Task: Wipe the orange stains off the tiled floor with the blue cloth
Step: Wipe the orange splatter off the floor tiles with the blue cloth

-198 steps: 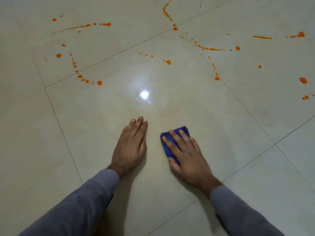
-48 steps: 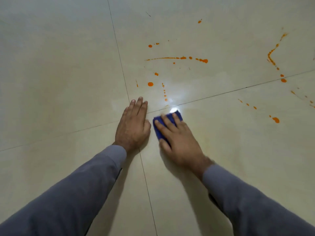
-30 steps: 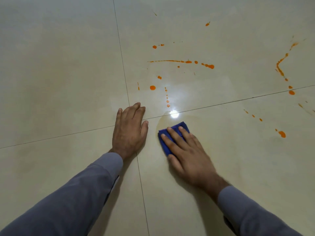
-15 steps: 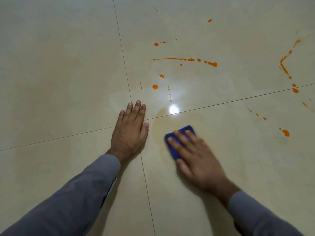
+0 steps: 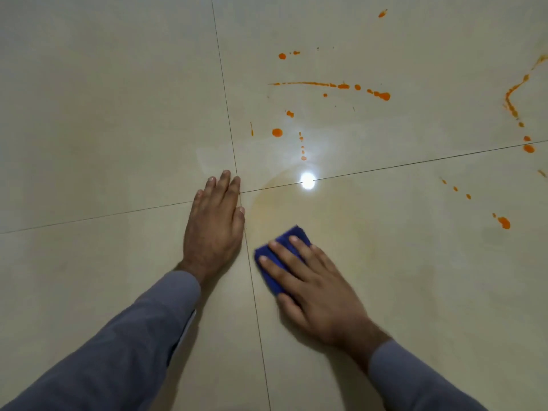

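Observation:
My right hand (image 5: 311, 283) presses flat, fingers straight, on the folded blue cloth (image 5: 286, 241), which lies on the beige tiled floor (image 5: 118, 99) just right of a grout line. My left hand (image 5: 213, 229) rests flat on the floor beside it, fingertips at the crossing of the grout lines. Orange stains lie beyond the hands: a streak with drops (image 5: 341, 86), a round drop (image 5: 277, 132), a dotted row (image 5: 302, 146). More orange marks sit at the right: a curved trail (image 5: 511, 102) and a drop (image 5: 503, 222). A faint yellowish smear (image 5: 311, 209) spreads around the cloth.
A bright light reflection (image 5: 307, 181) glares on the glossy tile at a grout line. Grout lines cross near my left fingertips. Grey sleeves cover both forearms at the bottom of the view.
My right hand has slid the cloth toward me and slightly left over the last second, leaving a faint smear. The left hand stays flat in place.

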